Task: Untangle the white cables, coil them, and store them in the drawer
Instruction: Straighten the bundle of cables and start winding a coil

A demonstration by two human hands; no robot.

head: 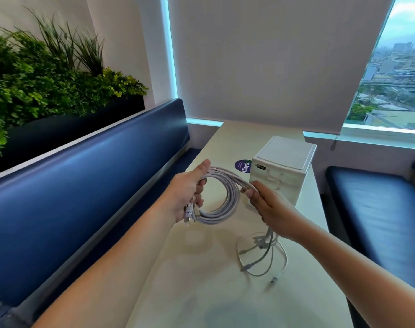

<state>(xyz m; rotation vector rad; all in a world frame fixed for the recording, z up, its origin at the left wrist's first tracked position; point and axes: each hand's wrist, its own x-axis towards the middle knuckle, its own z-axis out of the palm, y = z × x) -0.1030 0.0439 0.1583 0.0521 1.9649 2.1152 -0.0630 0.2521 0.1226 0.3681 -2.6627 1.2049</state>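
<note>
A person's two bare forearms reach forward over a pale table (225,292), seen from above and behind the hands. Between the hands, held in the air above the tabletop, is a round coil of white cables (221,200), several loops thick. The left hand (189,192) grips the coil's left side, thumb lying along the top of the loops and fingers curled underneath; a few cable plugs (189,215) stick out below its palm. The right hand (271,209) holds the coil's right side, fingers curled over the strands with the knuckles facing up. From under the right hand, loose cable ends (261,256) hang down and lie on the table in thin, untidy loops, with small connectors at their tips. Just behind the hands stands a small white drawer unit (282,171), its stacked drawers closed, front handles facing the person. Beside it on the left, a round purple sticker (243,165) lies flat on the table, partly hidden by the unit. A blue padded bench (83,185) runs along the table's left side, with green plants (47,74) on the ledge above it. Another blue seat (379,221) is on the right. A lowered white roller blind (272,62) covers the window ahead, and a strip of city shows at the far right.
</note>
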